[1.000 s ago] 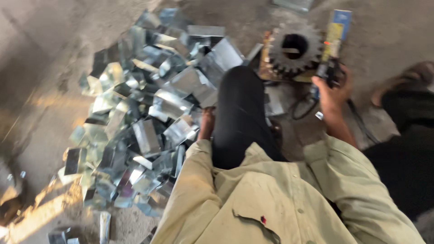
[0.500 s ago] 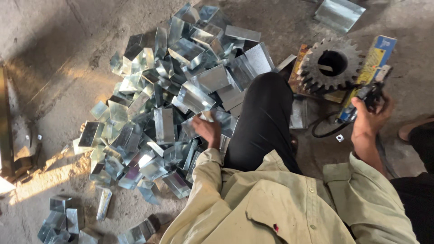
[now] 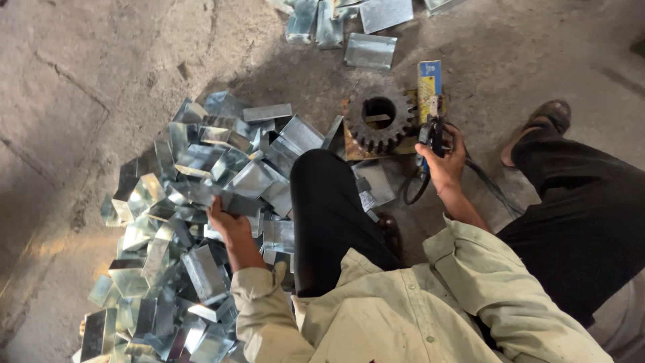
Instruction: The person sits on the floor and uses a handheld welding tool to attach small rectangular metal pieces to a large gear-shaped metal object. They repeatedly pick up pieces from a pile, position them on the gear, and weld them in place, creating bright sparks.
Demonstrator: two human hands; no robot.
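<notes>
A heap of shiny bent sheet-metal pieces (image 3: 181, 222) lies on the concrete floor at my left. My left hand (image 3: 225, 222) reaches into the heap and grips one folded metal piece (image 3: 235, 202). My right hand (image 3: 443, 158) is closed around a dark hand tool (image 3: 430, 131) with a cable, held beside a blue and yellow box (image 3: 430, 81). Just left of that hand, a large rusty gear wheel (image 3: 379, 121) sits on a flat board. My left knee in black trousers (image 3: 329, 202) rises between the two hands.
Several more metal pieces (image 3: 369, 50) lie apart at the top of the view. A black cable (image 3: 484, 178) runs over the floor by my right leg (image 3: 578, 202), whose sandalled foot (image 3: 537, 121) points away. Bare concrete (image 3: 67, 101) spreads to the left.
The view has swung, so heap and gear appear lower and further left. My left hand has closed on a metal piece in the heap. My right hand stays on the tool.
</notes>
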